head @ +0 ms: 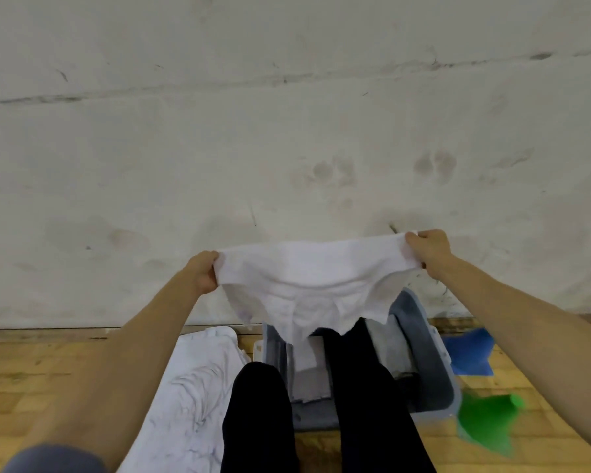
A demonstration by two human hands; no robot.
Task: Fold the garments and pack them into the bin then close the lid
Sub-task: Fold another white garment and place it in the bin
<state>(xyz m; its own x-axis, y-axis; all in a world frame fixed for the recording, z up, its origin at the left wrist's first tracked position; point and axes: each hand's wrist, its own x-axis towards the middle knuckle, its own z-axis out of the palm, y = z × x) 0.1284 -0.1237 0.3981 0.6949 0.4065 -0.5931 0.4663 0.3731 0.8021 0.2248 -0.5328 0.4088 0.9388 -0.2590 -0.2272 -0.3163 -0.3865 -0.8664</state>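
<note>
A white garment hangs stretched in the air between my two hands, its lower edge drooping over the bin. My left hand grips its left top corner, and my right hand grips its right top corner. Below it stands a grey-blue plastic bin on the wooden floor, holding folded grey and white garments. My black-trousered legs cover part of the bin. No lid can be made out.
A crumpled white cloth lies on the floor left of the bin. Blue tape and a green patch mark the floor at right. A scuffed white wall rises straight ahead.
</note>
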